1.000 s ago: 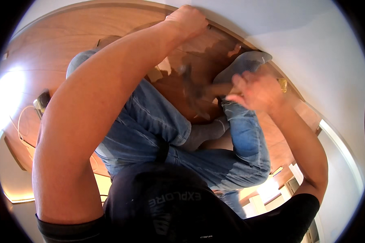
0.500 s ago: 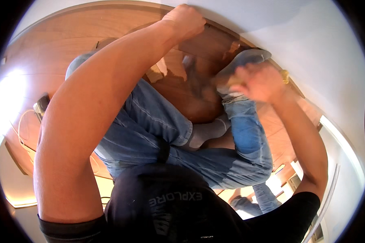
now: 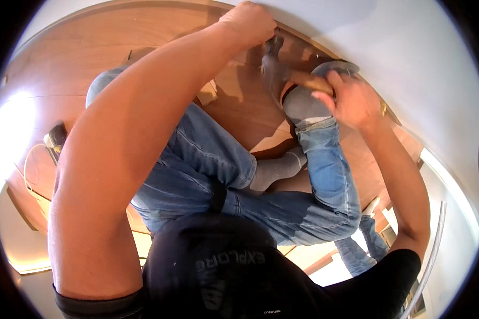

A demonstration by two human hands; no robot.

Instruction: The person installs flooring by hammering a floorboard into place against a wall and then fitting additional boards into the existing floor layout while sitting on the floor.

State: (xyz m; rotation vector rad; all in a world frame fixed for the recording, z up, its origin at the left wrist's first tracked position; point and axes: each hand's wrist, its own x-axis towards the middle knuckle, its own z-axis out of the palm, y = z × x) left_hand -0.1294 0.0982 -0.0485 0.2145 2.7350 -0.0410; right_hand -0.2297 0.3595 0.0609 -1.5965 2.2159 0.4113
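Now grips a hammer (image 3: 275,73) by its wooden handle in the right hand (image 3: 356,101), with fingers wrapped round it. Holds it between both hands over the wooden floor (image 3: 90,50), pointing its head leftward, near the left hand (image 3: 250,24). Curls the left hand near the foot of the white wall (image 3: 410,80); cannot tell about anything pinched inside.
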